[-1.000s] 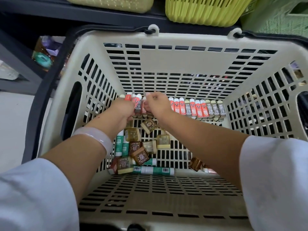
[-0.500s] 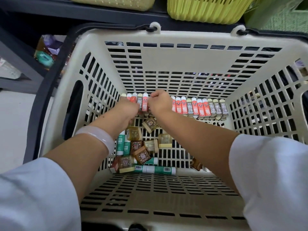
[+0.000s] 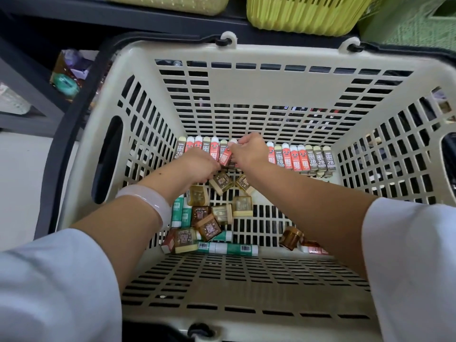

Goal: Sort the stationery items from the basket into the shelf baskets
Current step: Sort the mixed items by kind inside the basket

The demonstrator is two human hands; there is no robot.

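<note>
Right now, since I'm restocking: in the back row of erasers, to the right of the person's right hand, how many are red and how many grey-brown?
Red erasers: 4
Grey-brown erasers: 4
Total: 8, right of the right hand; any under the hand are hidden.

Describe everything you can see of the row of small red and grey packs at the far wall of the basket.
The row of packs stands upright along the far wall of the cream slotted basket, side by side. Red packs show a cartoon face; grey ones read 2B; all have pale tops. Both hands meet at its middle: the right hand pinches a red pack, and the left hand reaches in beside it.
</note>
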